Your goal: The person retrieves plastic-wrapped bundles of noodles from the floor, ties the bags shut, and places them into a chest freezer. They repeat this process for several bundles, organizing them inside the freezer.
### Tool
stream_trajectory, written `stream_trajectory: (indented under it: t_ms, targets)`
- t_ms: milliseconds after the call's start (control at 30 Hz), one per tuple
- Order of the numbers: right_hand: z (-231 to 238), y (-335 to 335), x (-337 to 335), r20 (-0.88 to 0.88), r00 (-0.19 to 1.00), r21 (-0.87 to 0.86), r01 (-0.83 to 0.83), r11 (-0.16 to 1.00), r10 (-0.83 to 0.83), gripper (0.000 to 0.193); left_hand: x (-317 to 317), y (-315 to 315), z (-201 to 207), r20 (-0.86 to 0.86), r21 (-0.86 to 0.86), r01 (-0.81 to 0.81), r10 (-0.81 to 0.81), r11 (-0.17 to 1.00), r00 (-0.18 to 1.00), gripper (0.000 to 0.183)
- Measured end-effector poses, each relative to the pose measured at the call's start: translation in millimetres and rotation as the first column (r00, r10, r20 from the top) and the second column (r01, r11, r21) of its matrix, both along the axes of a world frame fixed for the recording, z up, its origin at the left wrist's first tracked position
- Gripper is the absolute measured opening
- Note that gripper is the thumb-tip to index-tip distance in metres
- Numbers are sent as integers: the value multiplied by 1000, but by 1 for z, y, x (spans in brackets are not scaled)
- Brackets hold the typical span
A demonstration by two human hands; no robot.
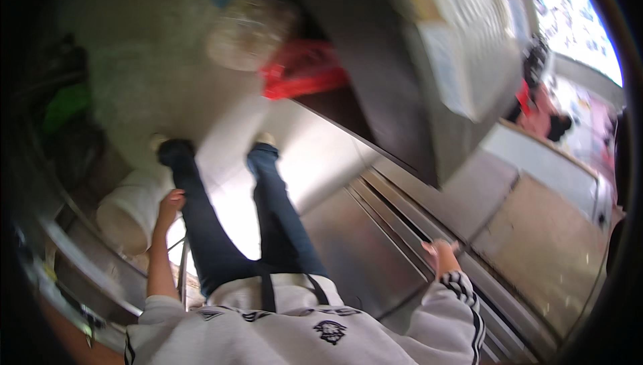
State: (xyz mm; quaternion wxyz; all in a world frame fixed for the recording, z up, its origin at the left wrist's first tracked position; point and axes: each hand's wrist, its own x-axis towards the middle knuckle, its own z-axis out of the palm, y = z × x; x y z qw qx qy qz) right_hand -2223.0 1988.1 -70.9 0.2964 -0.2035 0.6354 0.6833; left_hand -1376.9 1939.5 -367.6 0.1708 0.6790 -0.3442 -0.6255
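My left hand (173, 201) hangs low beside my leg, nearest to a white bucket (130, 211). It is blurred, and how its fingers are set cannot be made out; no object shows in it. On the other side, my right hand (441, 251) is over the edge of a stainless steel counter (452, 194) with drawer-like fronts (365, 231). Its fingers are apart and it holds nothing that I can see. Whether it touches the metal edge is unclear.
A dark cabinet or box (375, 50) juts in ahead, bearing a white ribbed package (462, 43). A red plastic bag (305, 70) lies by a pale rounded bundle (248, 33) on the floor. A metal rack (87, 258) stands left. People (539, 114) are beyond the counter.
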Motion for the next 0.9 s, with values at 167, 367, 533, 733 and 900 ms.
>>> stream_trajectory:
  t_ms: [167, 367, 533, 733, 900]
  targets:
    - [-114, -46, 102, 446, 878, -486, 75, 871, 173, 47, 50, 10, 30, 279, 56, -80, 61, 995, 958, 23]
    - [-234, -176, 414, 953, -7, 94, 957, 274, -302, 31, 209, -41, -21, 189, 268, -683, 658, 679, 729, 23]
    - [-274, -248, 633, 955, 31, 56, 958, 281, -295, 28, 376, -70, -115, -326, 318, -930, 942, 184, 75, 24]
    - [-373, -318, 853, 919, 323, -241, 915, 325, -228, 59, 465, -95, -189, -629, 481, -831, 550, -281, -550, 44]
    - [-438, -422, 1018, 725, 351, -682, 487, 545, 593, 102, 507, -123, -180, -426, 407, -680, 532, -609, -732, 67]
